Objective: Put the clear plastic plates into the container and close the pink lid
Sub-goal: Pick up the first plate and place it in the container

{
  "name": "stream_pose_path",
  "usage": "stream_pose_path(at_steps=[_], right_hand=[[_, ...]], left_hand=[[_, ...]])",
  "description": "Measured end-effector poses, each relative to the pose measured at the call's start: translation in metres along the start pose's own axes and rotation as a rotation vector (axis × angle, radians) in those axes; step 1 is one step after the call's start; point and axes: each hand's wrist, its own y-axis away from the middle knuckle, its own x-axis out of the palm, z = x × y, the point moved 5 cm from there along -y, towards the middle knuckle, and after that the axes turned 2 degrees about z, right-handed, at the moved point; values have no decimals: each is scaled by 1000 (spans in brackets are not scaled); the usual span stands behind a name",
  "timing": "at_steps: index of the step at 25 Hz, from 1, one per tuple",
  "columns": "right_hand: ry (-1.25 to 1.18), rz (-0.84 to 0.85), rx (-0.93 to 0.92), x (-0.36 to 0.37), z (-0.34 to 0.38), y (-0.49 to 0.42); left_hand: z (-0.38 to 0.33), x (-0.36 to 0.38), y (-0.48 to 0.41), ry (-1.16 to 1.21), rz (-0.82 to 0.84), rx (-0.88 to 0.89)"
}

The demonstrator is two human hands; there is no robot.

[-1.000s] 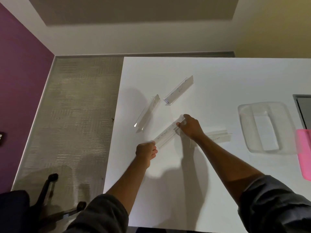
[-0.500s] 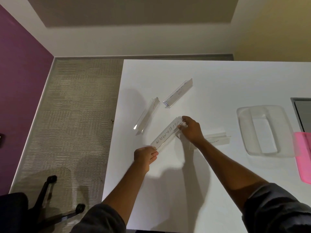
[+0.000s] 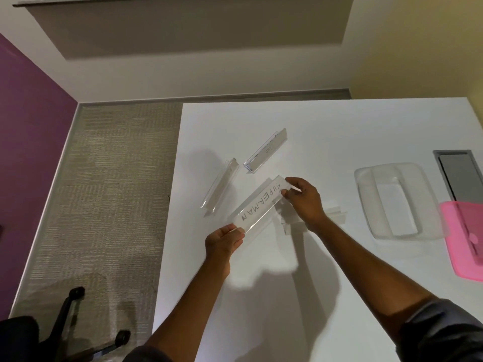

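Note:
A clear plastic plate lettered SUPERMAN [image 3: 258,206] is held just above the white table [image 3: 313,296], tilted face up. My left hand [image 3: 224,240] pinches its near end and my right hand [image 3: 303,199] grips its far end. Two more clear plates lie on the table beyond: one [image 3: 220,186] to the left, one [image 3: 266,151] further back. Another clear plate [image 3: 334,215] lies partly hidden under my right wrist. The clear container [image 3: 366,178] stands open at the right, with the pink lid [image 3: 460,244] beside it at the right edge.
A grey recessed panel [image 3: 460,176] is set in the table behind the container. The table's left edge drops to carpet [image 3: 104,192]. An office chair base [image 3: 73,322] stands at the lower left. A purple wall [image 3: 28,152] runs along the left.
Both hands have lifted the SUPERMAN plate and turned it so that its lettering faces up. The other plates, the container and the lid lie as before.

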Motion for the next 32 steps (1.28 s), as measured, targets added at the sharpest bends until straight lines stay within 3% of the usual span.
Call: stream_pose_path(at_steps=[5,10,14,20,25,28,32], right_hand=[[-405,-26,171,-21,-13,3],[-717,-33,310,-30,-19,13],[-643,78,305,-20,-20,35],[-581,74,237,-31,-18,46],[-370,148,194,-74,-11,36],[-247,219,221,-99,-9,33],[-66,300,203,-125,-9,28]], left_hand=[[-23,16,11,-314,-9,303],[-16,44,29,-333,55,319],[0,78,46,-210,93,285],[22,121,63,-96,152,189],[4,125,37,-540,124,184],[-52,139,21,-742,147,361],[-122,184,10,-1048,382,657]])
